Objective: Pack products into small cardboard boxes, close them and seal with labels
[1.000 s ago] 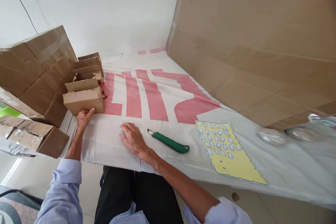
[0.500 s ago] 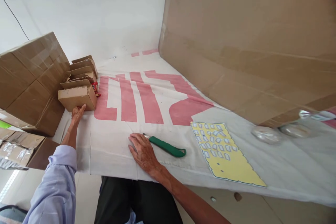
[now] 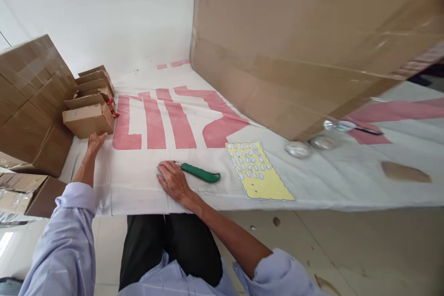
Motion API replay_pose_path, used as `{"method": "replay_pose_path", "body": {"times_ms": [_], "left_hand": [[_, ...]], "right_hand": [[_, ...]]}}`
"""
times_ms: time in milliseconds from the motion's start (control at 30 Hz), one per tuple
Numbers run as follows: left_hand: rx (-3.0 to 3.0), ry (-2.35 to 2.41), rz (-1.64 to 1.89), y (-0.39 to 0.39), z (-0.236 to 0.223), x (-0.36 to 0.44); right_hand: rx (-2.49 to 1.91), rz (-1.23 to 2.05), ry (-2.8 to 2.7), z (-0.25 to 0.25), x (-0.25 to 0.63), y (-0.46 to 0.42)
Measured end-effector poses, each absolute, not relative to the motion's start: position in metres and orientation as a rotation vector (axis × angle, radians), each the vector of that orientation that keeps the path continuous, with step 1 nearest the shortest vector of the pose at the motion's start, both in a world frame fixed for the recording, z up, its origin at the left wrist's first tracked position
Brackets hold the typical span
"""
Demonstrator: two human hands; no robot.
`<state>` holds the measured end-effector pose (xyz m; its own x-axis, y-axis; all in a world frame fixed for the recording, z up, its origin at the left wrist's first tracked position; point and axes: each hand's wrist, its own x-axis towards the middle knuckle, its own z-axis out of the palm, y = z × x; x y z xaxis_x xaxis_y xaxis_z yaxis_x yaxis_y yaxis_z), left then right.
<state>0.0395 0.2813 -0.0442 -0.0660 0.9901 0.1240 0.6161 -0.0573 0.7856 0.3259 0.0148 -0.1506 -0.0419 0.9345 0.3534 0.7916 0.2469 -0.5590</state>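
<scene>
My left hand point(image 3: 95, 143) is at the lower front edge of a small cardboard box point(image 3: 90, 122), fingertips against it and thumb held apart. This box is the nearest in a row of several small cardboard boxes point(image 3: 93, 84), with flaps standing up on some of them. Something red point(image 3: 113, 107) sticks out at the row's right side. My right hand point(image 3: 174, 181) lies flat on the white cloth point(image 3: 138, 180), fingers loosely spread. Beside its fingers is a green-handled utility knife point(image 3: 201, 172), its blade end partly hidden by the hand.
Large cardboard boxes stand at left point(image 3: 31, 101) and right point(image 3: 277, 55). A taped carton point(image 3: 24, 189) sits at the near left edge. To the right lie a yellow sheet point(image 3: 258, 171) with small pale labels, two clear wrapped bundles point(image 3: 298, 149) and a brown scrap point(image 3: 405, 172).
The view has turned right. My right hand has slid right, closer to the knife. The nearest small box has shifted slightly away from me, with my left hand still at its front.
</scene>
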Motion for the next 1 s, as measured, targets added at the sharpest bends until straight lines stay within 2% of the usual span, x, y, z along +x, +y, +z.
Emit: {"method": "replay_pose_path", "body": {"times_ms": [233, 467, 567, 700, 767, 900, 1000], "left_hand": [[1.835, 1.611, 0.838, 0.202, -0.054, 0.06], [1.992, 1.44, 0.82, 0.082, -0.066, 0.043], [2.063, 1.416, 0.858, 0.042, -0.042, 0.022], [2.442, 1.385, 0.83, 0.011, 0.022, -0.033], [2.576, 1.47, 0.673, 0.007, 0.056, -0.069], [2.527, 1.79, 0.095, 0.023, 0.101, -0.131], [2.535, 1.888, 0.076, 0.041, 0.113, -0.154]], "right_hand": [[-1.536, 0.278, -1.842, -0.148, 0.333, 0.011], [-1.582, -0.016, -1.747, -0.17, 0.389, -0.025], [-1.707, -0.136, -1.772, -0.178, 0.421, -0.039], [-1.869, -0.195, -1.772, -0.183, 0.442, -0.048], [-1.914, -0.188, -1.754, -0.182, 0.442, -0.05], [-1.928, -0.135, -1.754, -0.176, 0.434, -0.046], [-1.921, -0.11, -1.738, -0.175, 0.433, -0.042]]}}
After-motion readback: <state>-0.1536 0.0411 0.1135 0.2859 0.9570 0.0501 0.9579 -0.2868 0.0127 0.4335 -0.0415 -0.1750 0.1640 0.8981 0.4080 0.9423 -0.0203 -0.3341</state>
